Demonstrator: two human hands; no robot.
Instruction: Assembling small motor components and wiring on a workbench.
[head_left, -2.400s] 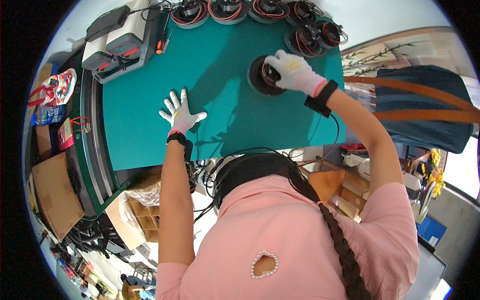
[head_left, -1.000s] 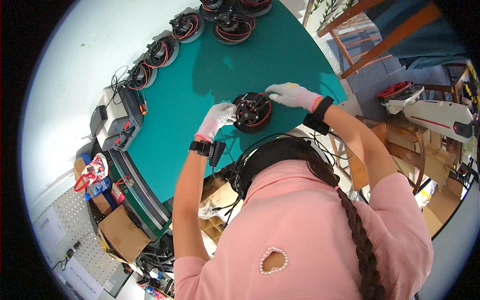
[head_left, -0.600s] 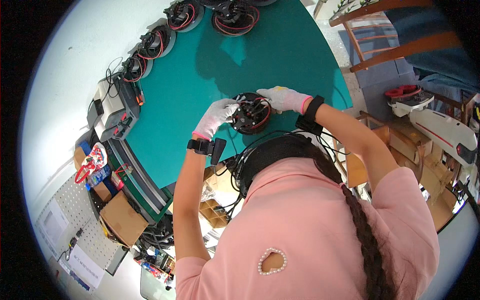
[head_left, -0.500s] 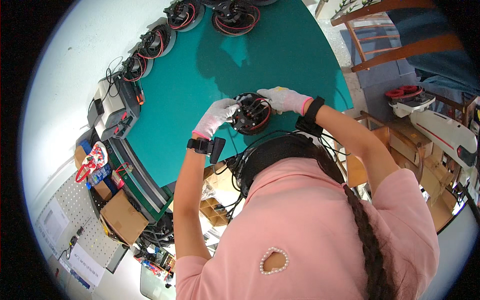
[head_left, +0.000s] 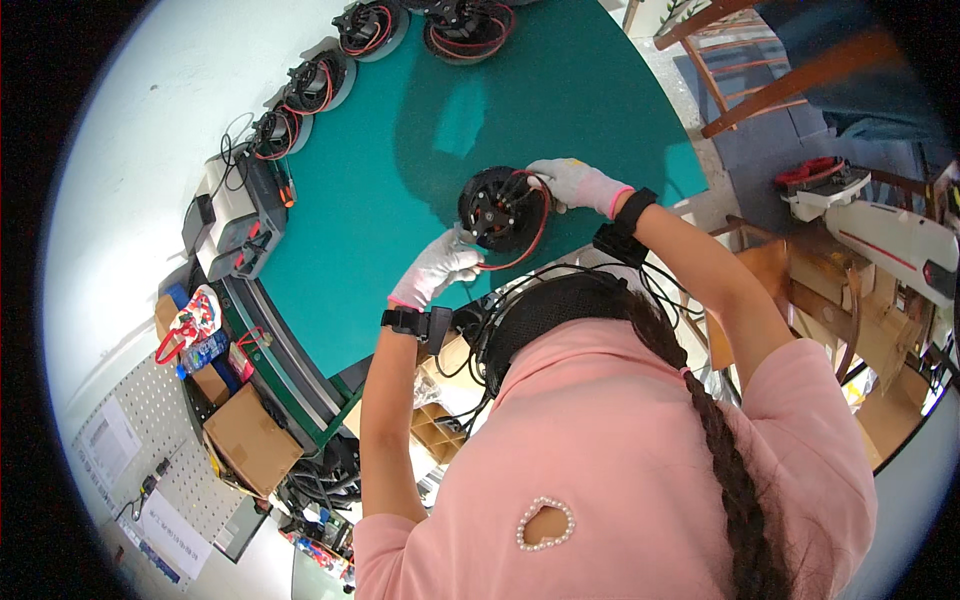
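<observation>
Left hand pinches a red wire looping off the black round unit on the green bench; right hand meets the unit's right edge, its grip unclear from here.

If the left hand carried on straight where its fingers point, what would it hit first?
Probably the black round part, at its lower left edge. The left hand has the red wire at its fingertips; the exact gap and height are unclear from this view.

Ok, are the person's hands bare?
No, the left hand and right hand both wear white fabric gloves with pink cuffs.
</observation>
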